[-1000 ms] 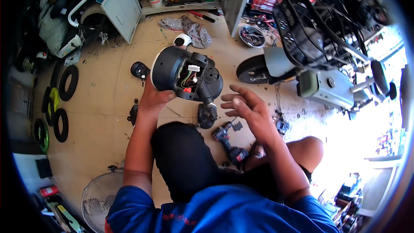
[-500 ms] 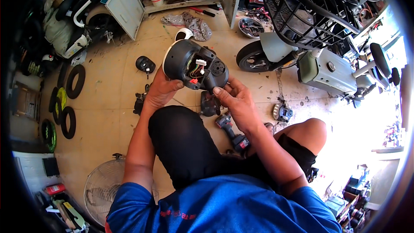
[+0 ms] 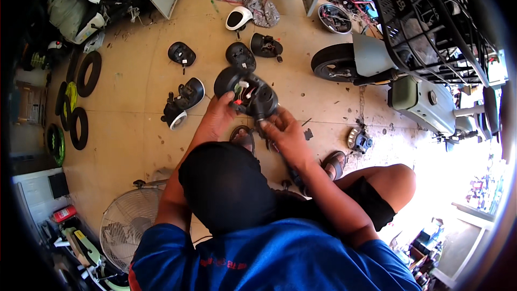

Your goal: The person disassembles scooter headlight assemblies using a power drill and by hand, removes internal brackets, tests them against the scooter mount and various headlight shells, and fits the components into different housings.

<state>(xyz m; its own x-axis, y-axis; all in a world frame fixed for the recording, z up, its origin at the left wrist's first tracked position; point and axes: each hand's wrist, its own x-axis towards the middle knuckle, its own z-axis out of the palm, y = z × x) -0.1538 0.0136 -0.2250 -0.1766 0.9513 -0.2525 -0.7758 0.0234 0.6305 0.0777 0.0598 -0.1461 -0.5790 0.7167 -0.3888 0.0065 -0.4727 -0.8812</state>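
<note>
A black rounded housing [image 3: 264, 99], like a scooter's headlight shell, is held up between my hands above the floor. Its open back faces me, showing loose wires, a pale connector and a red one. My left hand [image 3: 218, 112] grips its left side, thumb on the edge near the red connector. The fingers and thumb of my right hand [image 3: 288, 136] close on its lower right part. Beyond it on the floor lie similar dark shells [image 3: 240, 56], [image 3: 266, 46] and a white-rimmed one [image 3: 238, 18].
More dark shells [image 3: 182, 54] lie to the left. A silver-and-black part [image 3: 359, 140] is on the right, near a scooter wheel [image 3: 333, 63] under a black basket [image 3: 425, 27]. A wire fan [image 3: 126, 221] stands lower left, tyres [image 3: 89, 74] farther left. A crumpled cloth [image 3: 257, 5] lies ahead.
The housing has come lower and nearer my knee, still in both hands. The view has shifted, so more floor shells show beyond it and the power drill is mostly hidden.
</note>
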